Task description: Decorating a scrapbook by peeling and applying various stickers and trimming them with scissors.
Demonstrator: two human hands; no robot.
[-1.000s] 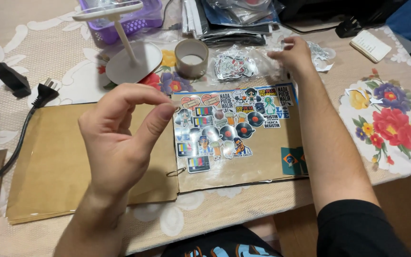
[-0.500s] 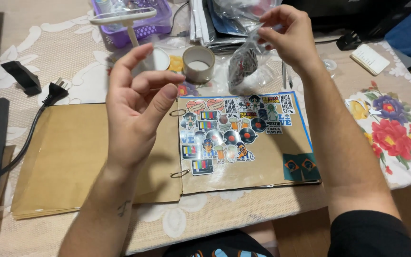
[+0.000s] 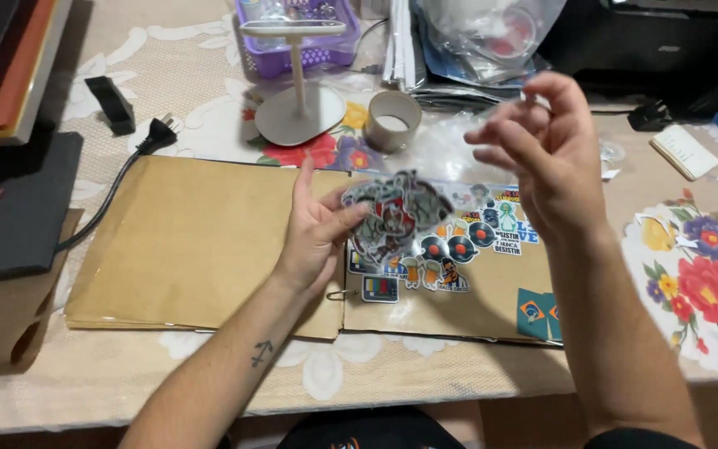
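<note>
A cluttered surface [image 3: 209, 399] under a cream lace cloth with bright printed flowers — seen from the head camera, the only view we have. An open brown kraft-paper album [image 3: 201, 241] lies across the middle, its right page already crowded with stickers [image 3: 467, 241]. Behind it stand a small round-based stand [image 3: 297, 108], a roll of tape [image 3: 392, 120], a purple basket [image 3: 297, 37] and crumpled clear plastic bags [image 3: 492, 33]; a black plug and cord [image 3: 147, 141] trail off to the left.

The left hand [image 3: 313, 237] hovers over the album's spine, fingers loosely spread, pinching a small bunch of loose stickers [image 3: 394, 214] just above the decorated page. The right hand [image 3: 538, 158] is raised above the page, open and holding nothing, fingers curled and blurred.

We judge the grip the weak point — a fanned bunch held only at one edge could slip and scatter over the page or off the surface's near edge. Thin cut-outs may also cling together or crease if squeezed, and a careless sweep of the free hand could knock over the stand.
</note>
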